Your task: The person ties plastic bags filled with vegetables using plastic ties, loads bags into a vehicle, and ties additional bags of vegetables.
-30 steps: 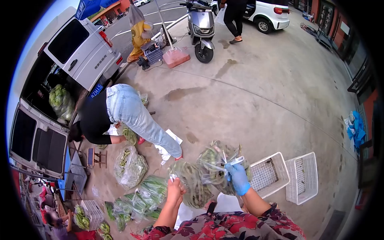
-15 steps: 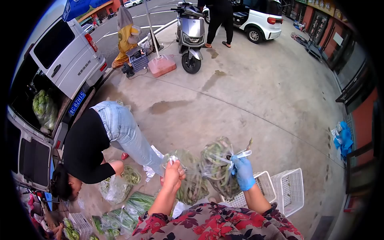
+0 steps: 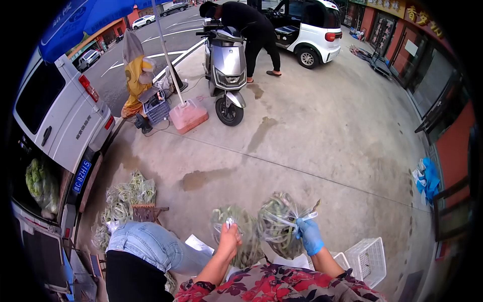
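Left hand (image 3: pixel 229 239) bare, fingers clamped on the gathered white top of 1 clear bag (image 3: pixel 247 246) of green vegetables. Right hand (image 3: pixel 309 237) in a blue glove, closed on the tied neck of a 2nd bag (image 3: pixel 279 229), also green contents. 2 bags side by side in front of the floral top (image 3: pixel 282 284); can't tell if they clear the ground. 2 white crates (image 3: pixel 370 257) beside right forearm, 1 partly hidden. Left: person in jeans (image 3: pixel 151 244) bent over, near stool (image 3: pixel 145 213) and more bagged greens (image 3: pixel 133 190). Farther: van (image 3: pixel 75 118), scooter (image 3: pixel 229 65), person in black (image 3: pixel 256 27) leaning behind it, white car (image 3: pixel 317 32).
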